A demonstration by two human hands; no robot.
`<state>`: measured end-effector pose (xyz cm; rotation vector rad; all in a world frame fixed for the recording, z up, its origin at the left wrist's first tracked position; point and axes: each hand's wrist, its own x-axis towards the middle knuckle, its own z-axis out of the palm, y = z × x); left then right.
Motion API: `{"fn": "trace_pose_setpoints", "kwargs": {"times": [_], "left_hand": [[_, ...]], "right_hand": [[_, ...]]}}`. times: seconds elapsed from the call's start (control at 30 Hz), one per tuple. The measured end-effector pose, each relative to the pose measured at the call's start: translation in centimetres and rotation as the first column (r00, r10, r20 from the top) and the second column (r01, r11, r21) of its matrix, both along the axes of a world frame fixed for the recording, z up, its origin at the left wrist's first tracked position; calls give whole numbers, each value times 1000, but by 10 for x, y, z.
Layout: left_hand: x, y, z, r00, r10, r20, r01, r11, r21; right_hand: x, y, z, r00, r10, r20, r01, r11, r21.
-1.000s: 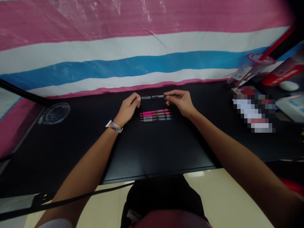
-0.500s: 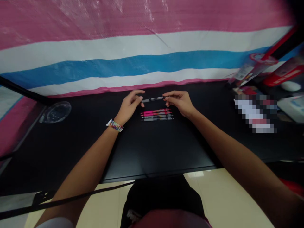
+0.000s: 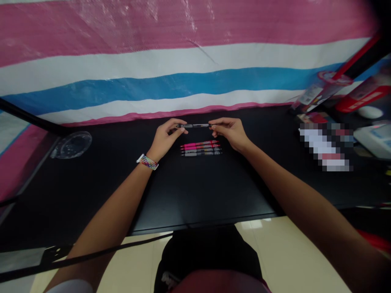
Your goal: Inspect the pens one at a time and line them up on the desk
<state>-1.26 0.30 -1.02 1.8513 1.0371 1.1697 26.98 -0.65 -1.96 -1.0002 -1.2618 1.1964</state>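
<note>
A slim pen (image 3: pixel 200 125), dark at its left part and silvery grey to the right, is held level just above the far part of the black table. My left hand (image 3: pixel 166 136) pinches its left end between thumb and fingers. At the other end, the fingertips of my right hand (image 3: pixel 230 130) close on the tip. Just nearer to me, two pink pens (image 3: pixel 200 144) lie side by side, pointing left and right. Grey, clear-barrelled pens (image 3: pixel 201 152) lie alongside them. Neither hand touches these pens.
A clear plastic lid (image 3: pixel 73 145) lies at the left on the black table (image 3: pixel 207 191). To the right stand a clear cup (image 3: pixel 314 93), a red-labelled bottle (image 3: pixel 365 91) and a white box-like object (image 3: pixel 377 138). A striped sheet (image 3: pixel 183 83) hangs behind the table.
The held pen has turned from a slight tilt to level, and its left end now reaches further into my left hand. Both hands keep nearly the same place; the pens on the table stay put.
</note>
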Motion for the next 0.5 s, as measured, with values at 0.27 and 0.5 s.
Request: {"fn": "trace_pose_setpoints", "kwargs": {"times": [0.27, 0.5], "left_hand": [[0, 3, -7, 998, 55, -2, -55, 998, 17], [1, -3, -4, 988, 154, -32, -146, 972, 182]], "right_hand": [[0, -3, 5, 1000, 3, -5, -4, 1000, -26], [-2, -6, 10, 1000, 7, -5, -8, 998, -67]]}}
